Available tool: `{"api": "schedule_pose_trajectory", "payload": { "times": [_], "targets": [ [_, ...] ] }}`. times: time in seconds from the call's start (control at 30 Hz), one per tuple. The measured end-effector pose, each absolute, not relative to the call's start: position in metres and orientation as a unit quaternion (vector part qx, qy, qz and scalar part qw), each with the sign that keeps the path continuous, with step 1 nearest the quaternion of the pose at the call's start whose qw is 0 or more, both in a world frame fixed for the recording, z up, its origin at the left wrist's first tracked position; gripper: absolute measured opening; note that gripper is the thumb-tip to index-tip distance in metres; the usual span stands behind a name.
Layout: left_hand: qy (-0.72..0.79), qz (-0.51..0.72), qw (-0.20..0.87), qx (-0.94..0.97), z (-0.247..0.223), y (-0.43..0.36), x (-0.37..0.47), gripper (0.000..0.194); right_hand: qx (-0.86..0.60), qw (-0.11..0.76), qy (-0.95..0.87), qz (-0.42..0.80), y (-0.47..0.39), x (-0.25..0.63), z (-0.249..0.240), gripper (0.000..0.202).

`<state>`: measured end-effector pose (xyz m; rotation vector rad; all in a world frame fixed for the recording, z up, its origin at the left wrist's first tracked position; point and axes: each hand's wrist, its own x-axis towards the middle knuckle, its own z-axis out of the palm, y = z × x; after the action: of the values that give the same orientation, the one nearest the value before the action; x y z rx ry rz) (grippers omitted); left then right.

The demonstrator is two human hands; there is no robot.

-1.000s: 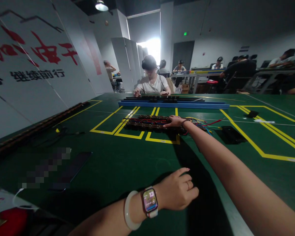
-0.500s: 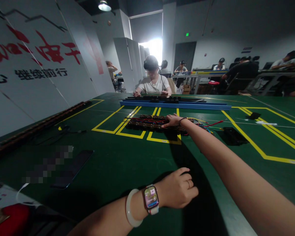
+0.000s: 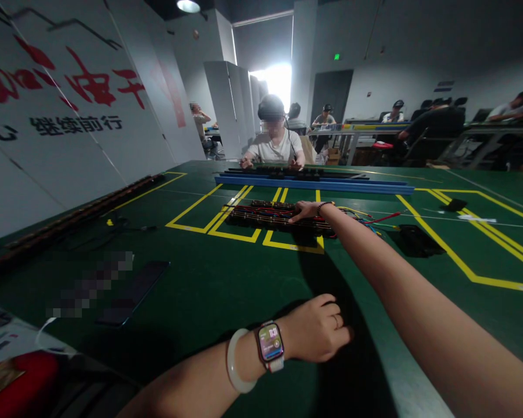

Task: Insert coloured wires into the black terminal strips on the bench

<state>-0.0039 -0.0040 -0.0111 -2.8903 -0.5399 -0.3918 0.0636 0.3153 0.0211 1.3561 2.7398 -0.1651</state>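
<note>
My right hand (image 3: 305,211) reaches across the green table to a bundle of long black strips (image 3: 261,219) with thin copper-coloured lines and coloured wires. Its fingers lie over the bundle's top and its thumb presses on the near side; the far fingertips are hidden. Red, yellow and blue wires (image 3: 366,219) come out at the bundle's right end. Nearer to me, my left hand (image 3: 318,328) rests on the bare tabletop, back up, fingers loosely bent and a little apart. Nothing shows in it.
Blue rails (image 3: 314,184) with black parts on top lie across the table, before a seated person (image 3: 274,139). A black box-like part (image 3: 418,240) sits right of the wires. At left are a phone (image 3: 135,293), a dark cable (image 3: 122,229) and long strips (image 3: 70,223). Yellow tape (image 3: 292,248) marks the table.
The view has shifted slightly. My right hand stays on the bundle and my left hand stays on the table; neither has visibly moved otherwise.
</note>
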Motion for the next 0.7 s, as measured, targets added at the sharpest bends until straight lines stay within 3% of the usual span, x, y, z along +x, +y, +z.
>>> {"api": "schedule_pose_trajectory", "payload": {
  "times": [0.13, 0.7],
  "targets": [
    [-0.189, -0.128, 0.086, -0.970, -0.009, -0.004, -0.004, 0.019, 0.441, 0.060, 0.892, -0.079, 0.306, 0.066, 0.021, 0.077],
    [-0.189, -0.135, 0.087, -0.969, -0.009, -0.005, -0.004, 0.014, 0.454, 0.007, 0.890, -0.039, 0.277, 0.098, 0.015, 0.072]
  ]
}}
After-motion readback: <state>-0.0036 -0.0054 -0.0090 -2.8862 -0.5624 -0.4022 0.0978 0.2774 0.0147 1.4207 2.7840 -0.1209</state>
